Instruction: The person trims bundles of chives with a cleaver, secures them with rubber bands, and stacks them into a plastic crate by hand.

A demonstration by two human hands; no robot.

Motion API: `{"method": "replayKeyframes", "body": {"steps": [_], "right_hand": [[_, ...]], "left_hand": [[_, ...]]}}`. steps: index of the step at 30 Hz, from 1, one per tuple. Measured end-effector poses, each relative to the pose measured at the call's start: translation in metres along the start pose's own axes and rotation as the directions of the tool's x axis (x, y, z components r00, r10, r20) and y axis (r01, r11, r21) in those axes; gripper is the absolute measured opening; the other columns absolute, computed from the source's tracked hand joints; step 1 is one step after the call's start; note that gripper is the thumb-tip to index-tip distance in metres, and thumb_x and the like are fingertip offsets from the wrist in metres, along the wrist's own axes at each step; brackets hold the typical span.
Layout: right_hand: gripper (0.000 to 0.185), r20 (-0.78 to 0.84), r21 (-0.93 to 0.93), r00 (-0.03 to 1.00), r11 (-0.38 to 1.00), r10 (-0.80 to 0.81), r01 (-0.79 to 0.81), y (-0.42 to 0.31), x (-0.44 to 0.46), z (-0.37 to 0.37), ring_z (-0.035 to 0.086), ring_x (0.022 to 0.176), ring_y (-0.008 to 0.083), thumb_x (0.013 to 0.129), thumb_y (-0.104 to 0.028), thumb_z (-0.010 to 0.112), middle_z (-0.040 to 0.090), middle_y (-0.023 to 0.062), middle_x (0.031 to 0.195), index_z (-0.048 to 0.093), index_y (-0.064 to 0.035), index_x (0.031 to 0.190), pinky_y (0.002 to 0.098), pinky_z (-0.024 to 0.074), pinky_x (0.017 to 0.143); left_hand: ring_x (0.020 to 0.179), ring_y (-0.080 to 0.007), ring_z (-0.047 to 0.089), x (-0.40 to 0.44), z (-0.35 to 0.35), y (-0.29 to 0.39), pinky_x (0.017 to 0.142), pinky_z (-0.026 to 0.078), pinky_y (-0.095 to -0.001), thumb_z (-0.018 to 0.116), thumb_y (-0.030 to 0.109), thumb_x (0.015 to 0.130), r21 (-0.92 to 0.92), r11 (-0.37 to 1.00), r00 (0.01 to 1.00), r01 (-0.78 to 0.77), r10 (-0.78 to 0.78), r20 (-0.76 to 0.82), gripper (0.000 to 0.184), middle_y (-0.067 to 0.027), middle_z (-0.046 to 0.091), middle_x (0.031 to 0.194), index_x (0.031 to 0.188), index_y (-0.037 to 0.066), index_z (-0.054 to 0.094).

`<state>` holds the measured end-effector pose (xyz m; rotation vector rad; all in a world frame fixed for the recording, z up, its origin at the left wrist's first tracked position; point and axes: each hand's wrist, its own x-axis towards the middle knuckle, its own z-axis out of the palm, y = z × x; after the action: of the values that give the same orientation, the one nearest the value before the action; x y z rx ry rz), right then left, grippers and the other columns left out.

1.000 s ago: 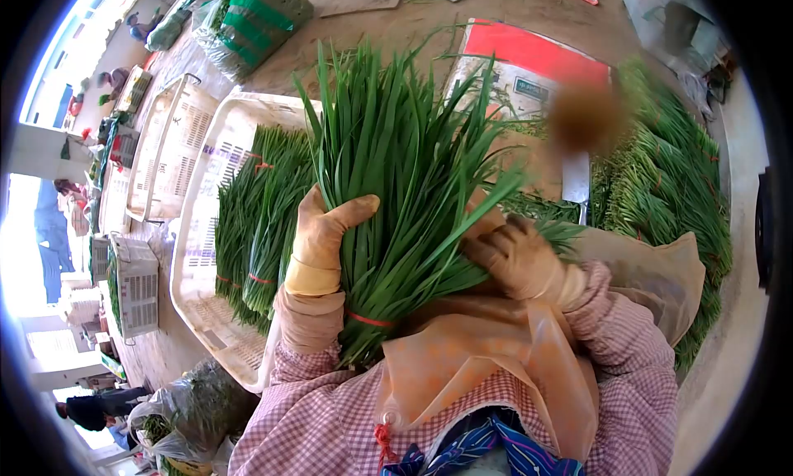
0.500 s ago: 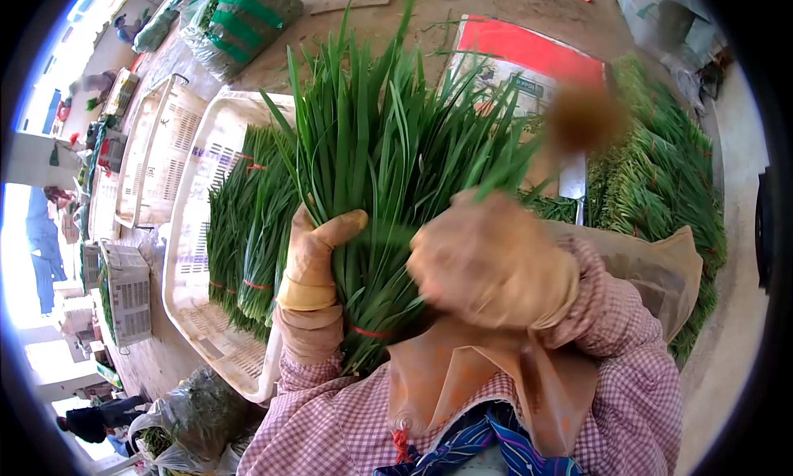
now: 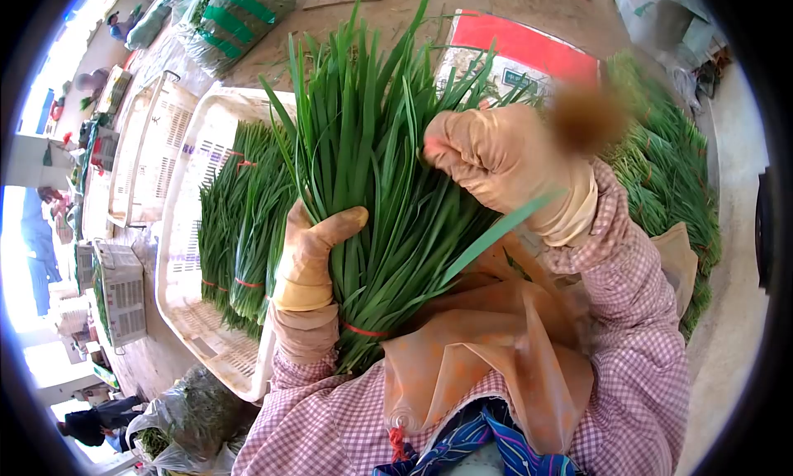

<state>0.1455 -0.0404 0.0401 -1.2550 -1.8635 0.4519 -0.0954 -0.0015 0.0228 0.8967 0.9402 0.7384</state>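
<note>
My gloved left hand point(image 3: 318, 245) is wrapped around a big bunch of garlic chives point(image 3: 372, 170), its thumb across the front. The bunch stands leaves up, tilted slightly, with a red band point(image 3: 363, 331) around its lower end. My gloved right hand point(image 3: 504, 158) is a closed fist at the right edge of the leaves; what is inside its fingers is hidden. One loose, bent leaf point(image 3: 500, 236) juts out to the right below that fist. A brown plastic apron point(image 3: 487, 336) covers my lap.
At left, a white plastic crate point(image 3: 178, 261) holds banded chive bunches point(image 3: 248, 228). A chive pile point(image 3: 673, 179) lies at right. Ahead is a red and white sack point(image 3: 516, 42); farther off stand another crate point(image 3: 153, 146) and a stuffed bag point(image 3: 235, 22). A brown blur hides part of the right side.
My right hand has moved up and away from the bunch's middle to its upper right edge. A leaf now sticks out lower right. My left hand keeps its grip on the chives.
</note>
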Motion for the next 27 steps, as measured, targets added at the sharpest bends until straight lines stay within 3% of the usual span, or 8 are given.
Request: {"method": "replayKeyframes", "body": {"steps": [1, 3, 6, 11, 14, 19, 23, 27], "right_hand": [[0.011, -0.038, -0.292, 0.996, 0.954, -0.08, 0.066, 0.0, 0.0, -0.001, 0.059, 0.057, 0.0169, 0.086, -0.016, 0.068, 0.059, 0.0087, 0.065, 0.064, -0.0064, 0.088, 0.0294, 0.048, 0.055], [0.008, -0.385, -0.174, 0.904, 0.976, -0.187, 0.127, 0.023, -0.007, 0.01, 0.057, 0.054, 0.0134, 0.088, -0.015, 0.066, 0.059, 0.0048, 0.064, 0.064, -0.0071, 0.089, 0.0292, 0.0482, 0.053], [0.009, -0.575, 0.239, 0.774, 0.959, 0.264, -0.15, 0.036, -0.018, -0.015, 0.054, 0.055, 0.0087, 0.091, -0.015, 0.064, 0.058, -0.0003, 0.064, 0.065, -0.0055, 0.092, 0.0262, 0.0473, 0.053], [0.019, -0.2, 0.527, 0.924, 0.831, 0.327, -0.18, 0.012, -0.014, -0.029, 0.051, 0.06, 0.0046, 0.091, -0.021, 0.066, 0.056, -0.0025, 0.067, 0.067, -0.0033, 0.097, 0.0189, 0.0453, 0.055], [0.027, -0.009, -0.129, 1.0, 0.992, -0.003, 0.002, 0.004, -0.001, -0.026, 0.061, 0.075, 0.0165, 0.087, -0.031, 0.067, 0.063, 0.0024, 0.078, 0.068, -0.0072, 0.099, 0.0345, 0.0504, 0.073], [0.02, 0.043, -0.709, 0.93, 0.645, -0.365, 0.286, 0.008, -0.001, -0.002, 0.062, 0.092, 0.0292, 0.083, -0.026, 0.066, 0.065, 0.0078, 0.09, 0.067, -0.0106, 0.096, 0.0458, 0.0472, 0.087], [0.018, -0.528, 0.094, 0.796, 0.952, 0.297, -0.293, 0.025, -0.004, -0.026, 0.06, 0.088, 0.0289, 0.089, -0.016, 0.06, 0.066, 0.0069, 0.095, 0.064, -0.0104, 0.105, 0.0349, 0.0479, 0.083], [0.013, -0.464, -0.495, 0.857, 0.868, -0.222, -0.043, -0.005, -0.004, -0.038, 0.061, 0.093, 0.0247, 0.089, -0.017, 0.062, 0.067, 0.0053, 0.101, 0.065, -0.0102, 0.099, 0.0341, 0.0469, 0.085]], "left_hand": [[0.086, -0.0204, 0.066, 0.0, 0.001, 0.0, 0.08, 0.054, -0.032, 0.066, -0.002, 0.072, 0.003, 1.0, 1.0, 0.0, 0.0, 0.001, 0.044, -0.0112, 0.068, 0.101, 0.115, -0.002, 0.061], [0.085, -0.0202, 0.066, 0.001, 0.002, 0.0, 0.079, 0.054, -0.0316, 0.066, -0.002, 0.071, -0.037, 0.999, 1.0, -0.013, 0.013, -0.009, 0.043, -0.0109, 0.068, 0.1, 0.114, -0.002, 0.061], [0.085, -0.0204, 0.066, 0.003, 0.0, -0.002, 0.079, 0.054, -0.0318, 0.066, -0.003, 0.071, -0.044, 0.999, 1.0, 0.004, -0.005, -0.013, 0.043, -0.0109, 0.068, 0.099, 0.114, -0.002, 0.062], [0.085, -0.0201, 0.066, 0.001, 0.01, 0.0, 0.079, 0.054, -0.0319, 0.066, -0.002, 0.072, -0.087, 0.996, 1.0, -0.007, 0.008, 0.011, 0.041, -0.0109, 0.068, 0.099, 0.114, -0.002, 0.062], [0.085, -0.0196, 0.066, -0.001, 0.016, 0.003, 0.079, 0.054, -0.0315, 0.065, -0.002, 0.073, -0.065, 0.998, 1.0, 0.007, -0.006, 0.005, 0.041, -0.011, 0.068, 0.1, 0.114, -0.002, 0.062], [0.085, -0.0198, 0.066, 0.002, 0.007, 0.001, 0.079, 0.054, -0.0311, 0.065, -0.003, 0.073, -0.029, 0.999, 1.0, 0.021, -0.02, 0.011, 0.041, -0.0112, 0.068, 0.1, 0.114, -0.002, 0.061], [0.087, -0.0206, 0.066, 0.002, 0.006, 0.002, 0.081, 0.053, -0.0309, 0.065, -0.004, 0.073, -0.036, 0.999, 0.999, 0.038, -0.038, 0.004, 0.042, -0.0109, 0.068, 0.102, 0.115, -0.001, 0.062], [0.092, -0.0208, 0.066, 0.005, 0.006, -0.003, 0.084, 0.052, -0.0322, 0.065, -0.006, 0.072, -0.123, 0.992, 0.998, 0.015, -0.007, 0.063, 0.045, -0.0101, 0.068, 0.105, 0.116, 0.0, 0.062]]}}
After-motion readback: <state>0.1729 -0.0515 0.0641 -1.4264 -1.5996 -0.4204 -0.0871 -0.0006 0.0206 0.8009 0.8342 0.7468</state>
